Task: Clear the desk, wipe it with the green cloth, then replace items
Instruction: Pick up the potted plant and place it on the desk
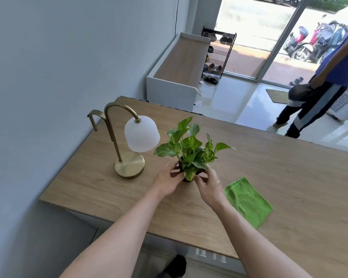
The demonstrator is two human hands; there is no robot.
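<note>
A small potted plant (191, 149) with green and yellow leaves stands near the middle of the wooden desk (279, 177). My left hand (168, 180) wraps its dark pot from the left and my right hand (208, 184) holds it from the right; the pot is mostly hidden by fingers and leaves. A green cloth (248, 201) lies flat on the desk just right of my right hand. A brass lamp (129, 145) with a white shade stands to the left of the plant, near the wall.
The grey wall (48, 77) runs along the desk's left side. Beyond the desk stand a low white bench (177, 77) and a shoe rack (217, 53). A person in blue (325, 81) stands on the tiled floor at the right.
</note>
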